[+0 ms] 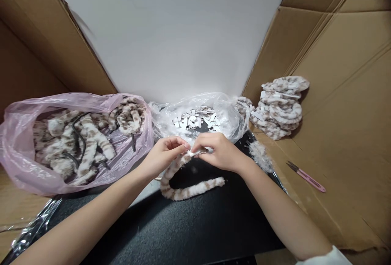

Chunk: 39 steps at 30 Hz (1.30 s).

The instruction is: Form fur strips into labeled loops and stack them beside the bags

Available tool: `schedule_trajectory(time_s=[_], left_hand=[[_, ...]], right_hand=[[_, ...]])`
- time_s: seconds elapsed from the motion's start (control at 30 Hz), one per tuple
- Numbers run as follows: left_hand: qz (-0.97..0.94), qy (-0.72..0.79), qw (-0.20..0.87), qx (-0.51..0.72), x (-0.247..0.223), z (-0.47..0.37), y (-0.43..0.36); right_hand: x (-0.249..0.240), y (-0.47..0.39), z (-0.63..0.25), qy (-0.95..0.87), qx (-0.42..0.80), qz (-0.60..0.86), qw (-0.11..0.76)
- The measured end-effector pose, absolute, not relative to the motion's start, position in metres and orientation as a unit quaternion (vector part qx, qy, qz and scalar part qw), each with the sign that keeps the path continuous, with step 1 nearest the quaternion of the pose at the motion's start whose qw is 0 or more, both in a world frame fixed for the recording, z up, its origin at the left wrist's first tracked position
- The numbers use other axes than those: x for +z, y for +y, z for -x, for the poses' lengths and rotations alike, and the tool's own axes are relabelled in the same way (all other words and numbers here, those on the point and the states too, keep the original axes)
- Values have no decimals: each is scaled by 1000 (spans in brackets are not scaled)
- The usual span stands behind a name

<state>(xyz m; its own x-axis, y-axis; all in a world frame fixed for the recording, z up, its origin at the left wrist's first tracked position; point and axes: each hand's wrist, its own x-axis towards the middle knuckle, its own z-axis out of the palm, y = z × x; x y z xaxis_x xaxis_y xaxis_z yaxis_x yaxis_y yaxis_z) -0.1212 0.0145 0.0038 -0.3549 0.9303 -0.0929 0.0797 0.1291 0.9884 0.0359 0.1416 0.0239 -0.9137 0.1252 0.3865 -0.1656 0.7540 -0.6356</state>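
A plush white-and-brown striped strip [180, 193] curves over the black work surface [195, 224], its free end pointing right. My left hand [165, 155] pinches the strip's upper end between thumb and fingers. Right beside it, my right hand [218, 151] is closed, thumb against fingers, on a small white piece [192, 153] at that same end. Whether the white piece is fixed to the strip is hidden by the fingertips.
At left, a pink plastic bag [18, 151] holds more plush strips and dark cords. Behind my hands lies a clear bag [235, 122] with white tabs. Stacked plush pieces [282, 108] stand at right, near fluff scraps [260, 155] and pink-handled thread snips [308, 177]. Cardboard walls [345, 93] flank the space.
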Motion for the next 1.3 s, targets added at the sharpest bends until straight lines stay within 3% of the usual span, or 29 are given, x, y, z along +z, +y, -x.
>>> schedule_trajectory(time_s=[0.3, 0.57, 0.93, 1.3], left_hand=[[-441, 636, 411, 482, 3, 132, 16], [-553, 668, 266, 422, 15, 127, 7], [-619, 646, 179, 409, 18, 126, 6], [-628, 670, 202, 339, 16, 125, 7]], right_hand=[[18, 142, -35, -922, 340, -37, 183], [21, 136, -32, -912, 371, 68, 164], [17, 132, -27, -727, 647, 207, 97], [11, 132, -27, -747, 616, 248, 28]])
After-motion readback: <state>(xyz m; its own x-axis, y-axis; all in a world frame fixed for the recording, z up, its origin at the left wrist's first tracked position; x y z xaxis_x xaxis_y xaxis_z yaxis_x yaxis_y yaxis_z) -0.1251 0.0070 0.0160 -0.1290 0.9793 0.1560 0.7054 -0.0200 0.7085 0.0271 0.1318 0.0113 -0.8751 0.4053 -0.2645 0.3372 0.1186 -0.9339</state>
